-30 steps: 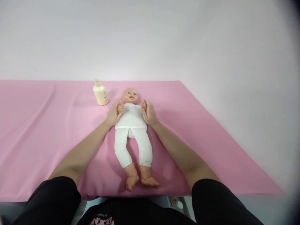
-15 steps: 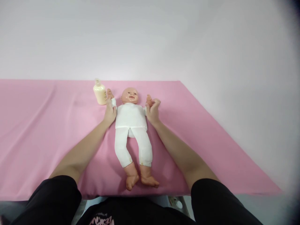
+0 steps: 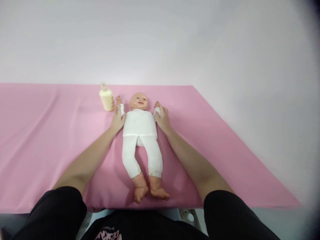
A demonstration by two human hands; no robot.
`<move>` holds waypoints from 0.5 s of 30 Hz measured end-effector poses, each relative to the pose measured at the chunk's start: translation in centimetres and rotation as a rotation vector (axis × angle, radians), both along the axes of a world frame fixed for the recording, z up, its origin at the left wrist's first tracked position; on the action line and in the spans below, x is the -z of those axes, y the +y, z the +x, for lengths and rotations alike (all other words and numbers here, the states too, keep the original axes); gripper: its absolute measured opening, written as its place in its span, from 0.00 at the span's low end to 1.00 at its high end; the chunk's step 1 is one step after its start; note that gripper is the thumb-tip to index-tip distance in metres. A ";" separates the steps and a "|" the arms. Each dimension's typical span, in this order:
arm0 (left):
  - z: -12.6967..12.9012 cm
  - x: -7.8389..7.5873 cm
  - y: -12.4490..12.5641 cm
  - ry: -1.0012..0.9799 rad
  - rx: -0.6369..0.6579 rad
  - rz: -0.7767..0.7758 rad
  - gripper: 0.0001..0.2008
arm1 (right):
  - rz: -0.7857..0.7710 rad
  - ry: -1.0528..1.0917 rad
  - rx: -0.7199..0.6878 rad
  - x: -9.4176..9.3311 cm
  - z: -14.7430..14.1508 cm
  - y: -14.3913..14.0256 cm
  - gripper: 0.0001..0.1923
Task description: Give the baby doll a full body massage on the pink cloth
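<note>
A baby doll [image 3: 140, 123] in a white top and white trousers lies on its back on a pink cloth [image 3: 62, 143], head away from me and bare feet toward me. Its arms are raised beside its head. My left hand [image 3: 117, 119] is closed round the doll's arm on the left, over the white sleeve. On the other side, my right hand [image 3: 163, 119] holds the opposite forearm, with the thumb on the inner side. Both doll hands stick out above my fingers. A pump bottle [image 3: 107, 98] of pale yellow liquid stands just beyond my left hand.
The pink cloth covers the table, its right edge running diagonally toward me. White surface [image 3: 160, 40] lies behind it. Below the front edge, part of a chair or stool frame [image 3: 191, 216] shows beside my body.
My right hand's fingers have moved from around the doll's hand to its sleeved forearm. My left hand has shifted slightly along the other arm, which now points straighter up. The bottle stays put.
</note>
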State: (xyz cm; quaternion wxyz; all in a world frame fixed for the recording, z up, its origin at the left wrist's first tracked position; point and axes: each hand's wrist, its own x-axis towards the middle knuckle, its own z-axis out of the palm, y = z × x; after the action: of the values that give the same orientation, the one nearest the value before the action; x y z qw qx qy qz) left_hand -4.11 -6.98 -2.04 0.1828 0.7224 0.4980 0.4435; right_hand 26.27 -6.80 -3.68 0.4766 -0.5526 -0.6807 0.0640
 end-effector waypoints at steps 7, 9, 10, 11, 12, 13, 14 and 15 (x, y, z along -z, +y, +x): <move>-0.1 0.0 0.2 0.053 -0.062 -0.097 0.38 | -0.068 0.029 0.035 0.6 0.0 0.5 0.30; -0.3 0.1 0.3 0.081 -0.072 -0.108 0.37 | -0.076 0.042 0.040 0.6 0.0 0.5 0.30; -0.4 0.2 0.4 0.090 -0.071 -0.097 0.36 | -0.086 0.043 0.045 0.6 -0.1 0.5 0.30; -0.5 0.2 0.5 0.096 -0.066 -0.079 0.35 | -0.101 0.039 0.051 0.5 -0.1 0.5 0.30; -0.6 0.3 0.5 0.099 -0.062 -0.059 0.34 | -0.118 0.032 0.060 0.5 -0.2 0.5 0.29; -0.7 0.3 0.6 0.104 -0.062 -0.042 0.33 | -0.135 0.024 0.068 0.4 -0.2 0.4 0.29; -0.7 0.3 0.6 0.112 -0.069 -0.032 0.32 | -0.148 0.017 0.074 0.3 -0.2 0.4 0.29; -0.8 0.3 0.7 0.124 -0.082 -0.032 0.31 | -0.156 0.013 0.076 0.2 -0.2 0.4 0.29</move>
State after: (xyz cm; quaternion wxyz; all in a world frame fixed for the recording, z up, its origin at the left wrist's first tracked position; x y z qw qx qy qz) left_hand -4.89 -6.30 -2.33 0.1448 0.7245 0.5445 0.3971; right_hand 26.02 -6.41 -3.93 0.4387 -0.6132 -0.6488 0.1024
